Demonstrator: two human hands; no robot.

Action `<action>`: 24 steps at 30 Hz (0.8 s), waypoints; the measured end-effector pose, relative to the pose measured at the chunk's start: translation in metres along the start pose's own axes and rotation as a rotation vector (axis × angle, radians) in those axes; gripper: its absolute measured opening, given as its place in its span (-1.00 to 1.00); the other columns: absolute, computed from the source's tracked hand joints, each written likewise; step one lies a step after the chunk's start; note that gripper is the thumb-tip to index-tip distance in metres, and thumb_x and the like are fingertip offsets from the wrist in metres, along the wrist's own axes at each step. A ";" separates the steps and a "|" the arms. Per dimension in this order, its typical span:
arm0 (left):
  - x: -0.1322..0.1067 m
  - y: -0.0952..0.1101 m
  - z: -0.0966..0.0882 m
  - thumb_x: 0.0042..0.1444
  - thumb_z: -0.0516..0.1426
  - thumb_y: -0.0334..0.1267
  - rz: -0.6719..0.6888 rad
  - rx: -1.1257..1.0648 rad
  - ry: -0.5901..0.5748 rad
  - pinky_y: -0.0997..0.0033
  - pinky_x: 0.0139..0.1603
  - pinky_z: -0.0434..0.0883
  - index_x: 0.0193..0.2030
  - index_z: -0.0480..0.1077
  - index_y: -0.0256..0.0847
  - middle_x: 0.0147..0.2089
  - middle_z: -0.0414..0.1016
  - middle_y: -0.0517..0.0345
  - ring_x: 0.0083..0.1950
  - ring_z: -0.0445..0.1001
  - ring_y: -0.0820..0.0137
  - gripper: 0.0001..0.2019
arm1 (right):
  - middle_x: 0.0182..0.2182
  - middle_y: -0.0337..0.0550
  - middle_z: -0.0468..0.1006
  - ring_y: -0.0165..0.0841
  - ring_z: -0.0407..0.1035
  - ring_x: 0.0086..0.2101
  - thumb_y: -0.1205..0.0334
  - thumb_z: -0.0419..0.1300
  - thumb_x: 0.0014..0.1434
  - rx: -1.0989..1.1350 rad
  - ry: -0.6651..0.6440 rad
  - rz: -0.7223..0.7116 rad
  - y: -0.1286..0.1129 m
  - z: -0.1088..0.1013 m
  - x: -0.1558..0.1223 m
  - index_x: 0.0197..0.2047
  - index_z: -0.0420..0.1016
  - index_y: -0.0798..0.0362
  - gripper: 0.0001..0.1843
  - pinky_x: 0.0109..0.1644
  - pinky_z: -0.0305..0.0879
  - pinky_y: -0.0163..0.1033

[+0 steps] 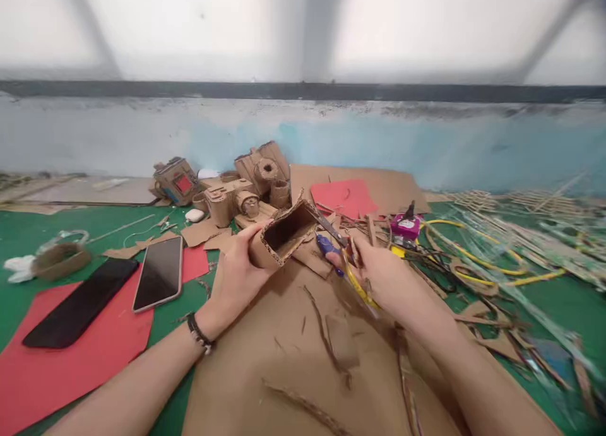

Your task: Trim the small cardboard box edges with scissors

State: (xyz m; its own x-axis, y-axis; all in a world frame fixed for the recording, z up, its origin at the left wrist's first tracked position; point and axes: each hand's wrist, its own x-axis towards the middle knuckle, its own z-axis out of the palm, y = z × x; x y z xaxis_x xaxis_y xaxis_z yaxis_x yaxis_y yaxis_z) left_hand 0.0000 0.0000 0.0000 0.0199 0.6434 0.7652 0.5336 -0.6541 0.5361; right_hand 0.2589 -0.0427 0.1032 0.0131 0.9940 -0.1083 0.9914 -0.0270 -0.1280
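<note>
My left hand (237, 273) grips a small open cardboard box (285, 233) by its near end, holding it tilted above a large brown cardboard sheet (293, 360). The box's hollow inside faces me. My right hand (383, 278) is just to the right of the box and is closed around a tool with a yellow strip (358, 286) and a blue part (326, 245), with a metal tip pointing toward the box. What kind of tool it is stays blurred.
Two phones (160, 272) (83, 300) lie at the left on red paper (71, 354) over a green mat (28, 234). Cardboard models (237, 196) stand at the back. A magenta glue gun (406, 223), yellow cable (473, 259) and several cardboard scraps lie at the right.
</note>
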 end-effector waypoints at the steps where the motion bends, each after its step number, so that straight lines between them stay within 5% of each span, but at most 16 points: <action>1: 0.000 0.000 0.000 0.19 0.43 -0.23 -0.012 0.017 0.001 0.20 0.25 0.62 0.40 0.32 0.05 0.30 0.64 0.11 0.25 0.68 0.18 -0.32 | -0.16 0.11 0.71 -0.16 0.58 -0.26 0.40 0.10 0.46 0.000 0.018 -0.003 0.000 0.002 0.000 0.21 0.43 0.19 -0.69 -0.31 0.07 -0.22; 8: 0.001 0.004 0.002 0.18 0.42 -0.22 0.006 0.023 0.033 0.17 0.19 0.66 0.37 0.33 -0.02 0.26 0.67 0.05 0.19 0.71 0.16 -0.35 | -0.17 0.13 0.75 -0.08 0.66 -0.19 0.41 0.04 0.47 -0.167 0.106 0.041 0.003 0.008 0.001 0.09 0.50 0.08 -0.74 -0.33 -0.06 -0.19; 15: 0.004 0.006 0.003 0.15 0.44 -0.21 -0.021 0.010 0.027 0.13 0.18 0.65 0.33 0.37 -0.06 0.21 0.69 0.02 0.15 0.72 0.14 -0.37 | -0.23 0.14 0.75 0.02 0.70 -0.13 0.12 0.02 0.57 -0.277 0.152 0.064 0.008 0.008 0.000 0.04 0.54 0.04 -0.71 -0.35 -0.10 -0.17; 24: 0.006 0.022 -0.001 0.16 0.42 -0.31 0.032 0.006 -0.037 0.21 0.14 0.66 0.33 0.37 -0.01 0.23 0.69 0.05 0.14 0.73 0.18 -0.38 | -0.19 0.03 0.76 -0.05 0.68 -0.18 -0.13 0.09 0.53 -0.098 0.205 -0.031 0.010 0.015 0.000 -0.01 0.42 -0.02 -0.66 -0.34 0.00 -0.21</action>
State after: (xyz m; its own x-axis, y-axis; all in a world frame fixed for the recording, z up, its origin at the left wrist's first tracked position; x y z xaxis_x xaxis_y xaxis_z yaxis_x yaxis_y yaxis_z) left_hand 0.0110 -0.0112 0.0166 0.0685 0.6367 0.7681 0.5370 -0.6724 0.5095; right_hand 0.2670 -0.0441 0.0874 -0.0017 0.9952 0.0976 0.9995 0.0047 -0.0310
